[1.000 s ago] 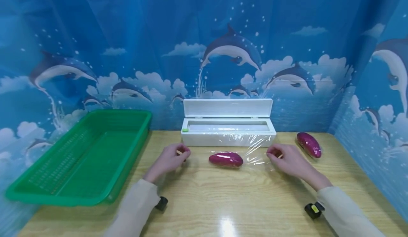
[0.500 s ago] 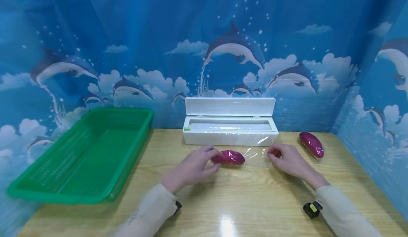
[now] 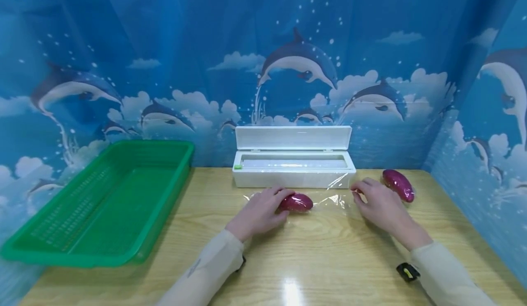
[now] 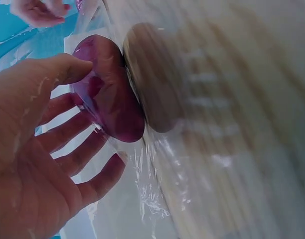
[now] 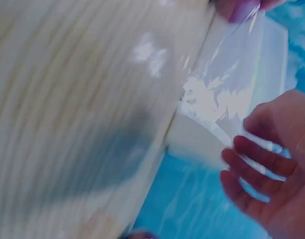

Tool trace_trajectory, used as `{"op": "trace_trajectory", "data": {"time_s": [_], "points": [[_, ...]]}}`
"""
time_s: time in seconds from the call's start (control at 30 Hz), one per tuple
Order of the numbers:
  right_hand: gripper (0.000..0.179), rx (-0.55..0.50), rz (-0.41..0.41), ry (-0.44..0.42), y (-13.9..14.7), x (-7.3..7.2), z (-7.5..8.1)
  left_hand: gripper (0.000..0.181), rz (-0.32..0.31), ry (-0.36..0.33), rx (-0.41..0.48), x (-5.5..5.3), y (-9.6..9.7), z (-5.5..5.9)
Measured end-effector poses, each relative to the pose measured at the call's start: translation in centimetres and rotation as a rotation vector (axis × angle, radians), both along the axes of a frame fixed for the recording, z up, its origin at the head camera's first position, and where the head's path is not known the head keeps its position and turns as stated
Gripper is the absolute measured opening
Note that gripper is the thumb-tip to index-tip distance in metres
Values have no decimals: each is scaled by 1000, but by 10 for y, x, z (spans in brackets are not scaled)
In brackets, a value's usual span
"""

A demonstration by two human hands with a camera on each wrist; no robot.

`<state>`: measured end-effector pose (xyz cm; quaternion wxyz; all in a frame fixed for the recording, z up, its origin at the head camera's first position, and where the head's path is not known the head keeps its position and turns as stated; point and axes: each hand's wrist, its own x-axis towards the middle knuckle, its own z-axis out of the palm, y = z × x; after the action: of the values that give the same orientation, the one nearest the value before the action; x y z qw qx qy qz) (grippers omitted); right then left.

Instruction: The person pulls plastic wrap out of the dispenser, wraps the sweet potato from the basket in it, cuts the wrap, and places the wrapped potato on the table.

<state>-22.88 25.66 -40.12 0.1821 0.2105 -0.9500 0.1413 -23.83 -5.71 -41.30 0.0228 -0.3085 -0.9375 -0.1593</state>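
On the table, a purple sweet potato (image 3: 297, 202) lies on a sheet of clear cling film (image 3: 331, 201) in front of the white cling film box. My left hand (image 3: 263, 212) grips its left end; in the left wrist view the thumb presses one side and the fingers (image 4: 100, 184) curl by the other. To the right, my right hand (image 3: 379, 203) hovers near the film's right end, its fingers (image 5: 252, 174) loosely bent, with nothing between them. The film in the right wrist view spreads beside that hand as a shiny, creased sheet.
The white cling film box (image 3: 294, 178) stands at the back with its lid raised, a roll inside. A second purple sweet potato (image 3: 398, 185), wrapped in film, lies at the right. A green plastic basket (image 3: 142, 251) stands on the left. A blue dolphin-print curtain (image 3: 197, 45) borders the table.
My left hand has moved right from the film's left end and taken hold of the sweet potato. My right hand has let go of the film's right end and shifted slightly right.
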Motion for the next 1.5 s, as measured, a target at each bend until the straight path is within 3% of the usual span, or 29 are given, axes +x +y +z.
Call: {"op": "trace_trajectory", "data": {"time_s": [0.1, 0.2, 0.33, 0.5, 0.7, 0.87, 1.0, 1.17, 1.33, 1.5], "points": [[21, 5, 126, 72, -17, 4, 0, 61, 15, -24, 1, -4, 1, 0], [34, 20, 243, 63, -36, 5, -2, 63, 24, -29, 2, -7, 2, 1], [51, 63, 296, 24, -56, 0, -5, 62, 13, -24, 0, -11, 2, 2], [62, 92, 305, -14, -70, -10, -10, 56, 8, -38, 21, -13, 3, 2], [57, 73, 262, -130, -80, -17, -11, 54, 22, -80, 47, -13, 0, 1], [60, -16, 258, -194, -83, -22, -13, 64, 36, -89, 79, -12, -5, 0], [55, -101, 259, -261, -81, -26, -14, 56, 49, -78, 116, -15, -7, -2], [44, -149, 283, -279, -79, -33, -15, 39, 51, -46, 141, -20, -8, -4], [42, -180, 254, -294, -78, -38, -17, 37, 44, 0, 129, -24, -7, -3], [42, -174, 219, -313, -77, -40, -19, 36, 85, -30, 119, -26, -4, -3]]}}
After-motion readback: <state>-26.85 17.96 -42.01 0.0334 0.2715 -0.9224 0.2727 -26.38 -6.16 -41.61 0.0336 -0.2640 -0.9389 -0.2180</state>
